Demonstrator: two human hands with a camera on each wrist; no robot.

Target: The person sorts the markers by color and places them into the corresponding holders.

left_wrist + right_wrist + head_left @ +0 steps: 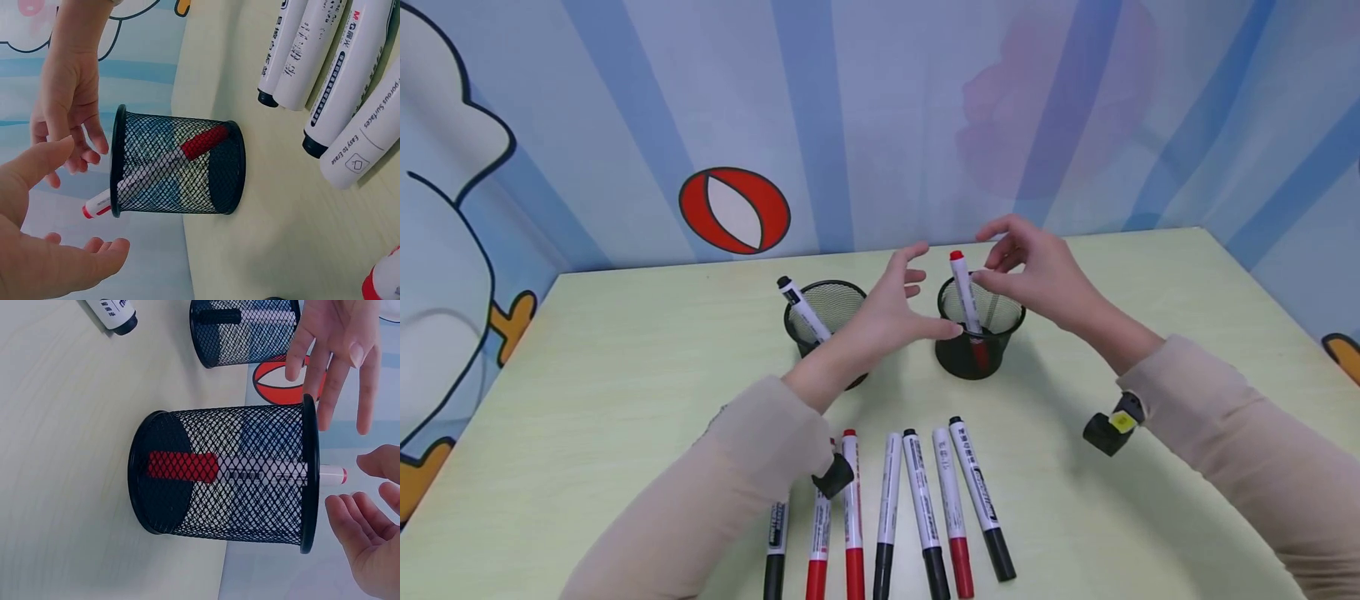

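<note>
A red marker (964,292) leans inside the right black mesh pen cup (972,358), its red end down and its small red tip above the rim. My right hand (1037,271) is beside that rim, thumb and fingers apart, holding nothing. On the cup's other side my left hand (895,312) has its fingers spread, the thumb close to the rim in the head view. The right wrist view shows the marker (262,470) through the mesh, with both hands around the cup's mouth. Behind my left hand, a black marker (803,308) leans in the left mesh cup (835,287).
A row of several red and black markers (919,492) lies on the pale table (647,375) in front of the cups. My left sleeve (760,467) partly covers the row's left end. A patterned blue backdrop (880,125) stands along the table's far edge.
</note>
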